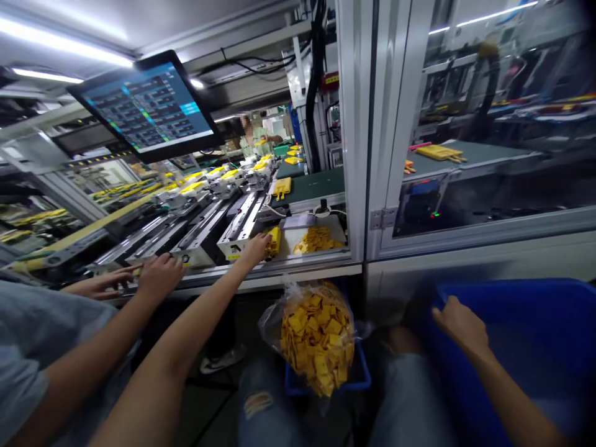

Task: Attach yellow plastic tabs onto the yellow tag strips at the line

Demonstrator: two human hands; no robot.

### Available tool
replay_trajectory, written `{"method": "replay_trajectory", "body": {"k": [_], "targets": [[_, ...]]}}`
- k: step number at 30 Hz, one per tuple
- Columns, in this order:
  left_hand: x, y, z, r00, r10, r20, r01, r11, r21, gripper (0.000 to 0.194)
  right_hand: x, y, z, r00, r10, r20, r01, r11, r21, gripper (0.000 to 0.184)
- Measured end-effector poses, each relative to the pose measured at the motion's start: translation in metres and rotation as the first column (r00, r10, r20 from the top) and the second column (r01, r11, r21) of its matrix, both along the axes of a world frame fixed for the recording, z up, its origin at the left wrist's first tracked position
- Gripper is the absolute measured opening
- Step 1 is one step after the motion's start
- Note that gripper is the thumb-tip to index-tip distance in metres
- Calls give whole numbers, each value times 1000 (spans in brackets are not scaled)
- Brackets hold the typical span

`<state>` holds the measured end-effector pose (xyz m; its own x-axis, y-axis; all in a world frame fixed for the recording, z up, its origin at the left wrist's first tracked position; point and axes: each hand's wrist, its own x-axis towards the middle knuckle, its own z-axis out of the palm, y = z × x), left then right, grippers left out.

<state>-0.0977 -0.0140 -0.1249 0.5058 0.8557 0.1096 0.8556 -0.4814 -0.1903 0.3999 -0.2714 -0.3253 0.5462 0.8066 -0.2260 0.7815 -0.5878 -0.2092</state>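
Large blue bin clamped at near-left rim by right hand. Bagged yellow pieces held in small crate. At bench's front edge, yellow pouch touched by left hand; finger closure cannot be told. Loose yellow pieces heaped near front-right corner.

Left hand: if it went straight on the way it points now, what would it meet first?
Most likely the yellow item right at the fingertips of the left hand. They look to be touching it, though contact and depth are hard to judge from this one view.
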Motion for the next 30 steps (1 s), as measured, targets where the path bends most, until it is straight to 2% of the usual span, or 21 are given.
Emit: {"method": "replay_trajectory", "body": {"k": [4,8,10,13,16,17,19,22,24,26,27,28,30], "targets": [[0,0,10,994,-4,-112,-12,990,-138,37,-1,0,4,1000,-21,-2,21,1000,-17,46],[13,-12,33,972,-9,-235,-45,974,-224,43,-2,2,9,998,-57,-18,56,998,-32,45],[28,-21,52,979,35,-199,-69,984,-165,33,-3,3,9,998,-58,-31,57,998,-24,44],[58,-24,85,999,34,30,-36,996,85,27,-4,4,10,998,-51,-40,51,999,-9,41],[90,3,115,985,-33,167,-19,953,301,34,-7,3,14,999,-39,-30,39,999,4,40],[100,19,123,985,-25,170,-30,949,314,36,-8,3,15,999,-31,-25,31,999,9,40],[118,52,134,989,83,122,-109,967,230,38,-9,3,18,1000,-19,-21,19,1000,16,39],[143,90,138,966,254,55,-256,966,45,50,-9,4,20,1000,-15,-18,15,1000,17,37],[158,97,133,961,266,76,-269,963,30,68,-9,5,21,1000,-21,-11,22,999,28,36],[169,90,125,978,191,82,-198,976,86,80,-9,7,21,1000,-30,0,30,998,54,35],[172,83,120,991,119,64,-126,985,122,81,-9,8,22,999,-37,3,37,997,68,34],[173,75,115,999,20,42,-27,986,167,78,-10,8,23,999,-45,6,44,996,79,33],[172,59,103,984,-179,7,171,949,264,63,-10,8,24,999,-52,15,51,995,91,33]]}}
